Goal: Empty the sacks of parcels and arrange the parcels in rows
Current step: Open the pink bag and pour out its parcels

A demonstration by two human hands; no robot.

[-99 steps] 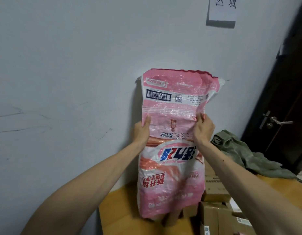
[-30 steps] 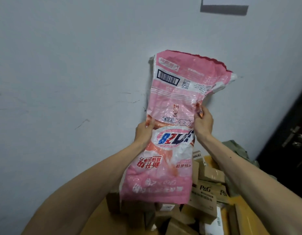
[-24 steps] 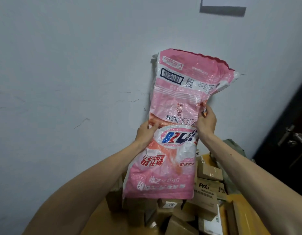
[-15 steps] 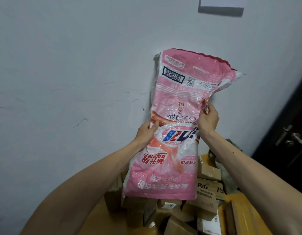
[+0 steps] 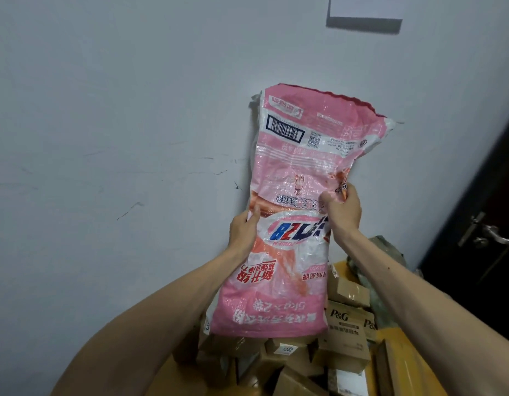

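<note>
Dim, flat indoor light, soft shadows on wall (image 5: 104,110), wide-angle bend at edges, slight blur

The pink sack (image 5: 290,195) hides the near part of the parcel pile (image 5: 344,327); the paper sheet (image 5: 364,5) on the wall is cut off at the top.

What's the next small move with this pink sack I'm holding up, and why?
Probably lay the pink sack aside. Left hand and right hand grip it upside down; it hangs flat and limp above the heaped parcels, so it looks empty.
</note>
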